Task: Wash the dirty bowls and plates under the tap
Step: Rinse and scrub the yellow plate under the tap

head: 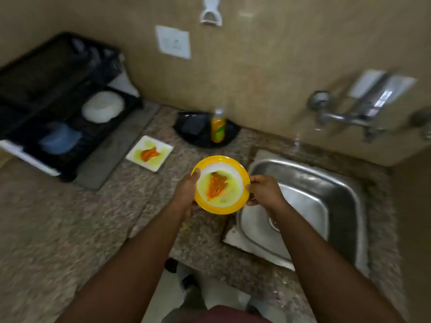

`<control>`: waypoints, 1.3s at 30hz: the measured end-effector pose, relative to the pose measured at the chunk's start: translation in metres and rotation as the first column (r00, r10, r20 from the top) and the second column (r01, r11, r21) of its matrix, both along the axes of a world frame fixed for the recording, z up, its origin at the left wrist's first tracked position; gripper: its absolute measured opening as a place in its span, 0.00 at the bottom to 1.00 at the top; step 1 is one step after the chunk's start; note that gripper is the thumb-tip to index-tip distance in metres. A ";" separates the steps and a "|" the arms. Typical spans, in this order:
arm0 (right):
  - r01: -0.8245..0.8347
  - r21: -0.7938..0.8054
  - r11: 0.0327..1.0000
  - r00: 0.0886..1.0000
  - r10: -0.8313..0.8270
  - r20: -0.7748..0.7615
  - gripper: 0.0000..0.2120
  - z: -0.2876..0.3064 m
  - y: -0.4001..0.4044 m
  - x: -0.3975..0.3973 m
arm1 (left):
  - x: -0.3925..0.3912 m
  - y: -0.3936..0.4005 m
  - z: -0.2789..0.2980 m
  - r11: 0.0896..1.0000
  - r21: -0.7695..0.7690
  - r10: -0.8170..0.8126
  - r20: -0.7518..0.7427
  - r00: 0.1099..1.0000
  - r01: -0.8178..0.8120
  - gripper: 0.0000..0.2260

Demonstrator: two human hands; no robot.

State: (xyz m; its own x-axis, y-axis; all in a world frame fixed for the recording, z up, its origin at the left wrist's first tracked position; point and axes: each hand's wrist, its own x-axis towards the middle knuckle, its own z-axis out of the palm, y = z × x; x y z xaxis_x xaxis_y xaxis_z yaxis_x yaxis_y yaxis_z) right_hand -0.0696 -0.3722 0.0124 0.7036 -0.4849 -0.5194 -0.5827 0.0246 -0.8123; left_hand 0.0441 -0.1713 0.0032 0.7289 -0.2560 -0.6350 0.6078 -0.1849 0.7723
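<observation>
Fingers (250, 201) of right hand (263, 191) curled around right rim of bowl (220, 185), pinching it; left hand (185, 192) gripping left rim, thumb on top edge, other fingers hidden underneath. Bowl held level above the table (70, 229), just beside left edge of sink (303, 206), not yet over the basin. Still dirty inside: orange smear and yellow-green sauce in the white middle.

Square plate (149, 153) lying on the table, further left and back, near the rack (58, 101), also smeared with orange and green, untouched. Probably next in line.

Tap (345, 116) on the wall above far side of sink; whether water is running, cannot tell, picture too blurred there. Sink looking without dishes.

White bowl (102, 106) and blue item (59, 138) in the rack, looking clean, maybe washed already, but not certain.

Judged so: washing of this bowl not started, only carried towards sink. Left to do: rinse bowl, then plate. Soap bottle (218, 125) standing behind, between plate and sink.
</observation>
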 end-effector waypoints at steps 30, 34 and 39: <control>0.256 -0.748 0.612 0.955 -0.282 0.096 0.21 0.076 -0.290 -0.081 | -0.122 -0.249 0.070 0.996 -0.087 0.029 0.144 0.989 -0.017 0.17; 0.405 -0.498 0.766 0.910 -0.391 0.139 0.22 0.070 -0.287 -0.081 | -0.117 -0.243 0.068 0.997 -0.081 0.020 0.157 0.987 -0.007 0.16; 0.562 0.037 0.826 0.812 -0.560 0.165 0.24 0.062 -0.254 -0.076 | -0.112 -0.234 0.073 0.999 -0.043 0.033 0.162 0.986 -0.027 0.16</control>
State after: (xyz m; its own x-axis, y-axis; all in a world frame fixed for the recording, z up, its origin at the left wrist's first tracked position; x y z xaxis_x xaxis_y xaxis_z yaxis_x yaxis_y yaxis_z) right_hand -0.1453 -0.6264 0.0742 0.3803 -0.8271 -0.4139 -0.3320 0.2956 -0.8958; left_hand -0.0682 -0.4054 0.0765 0.8293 -0.2555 -0.4970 0.4783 -0.1354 0.8677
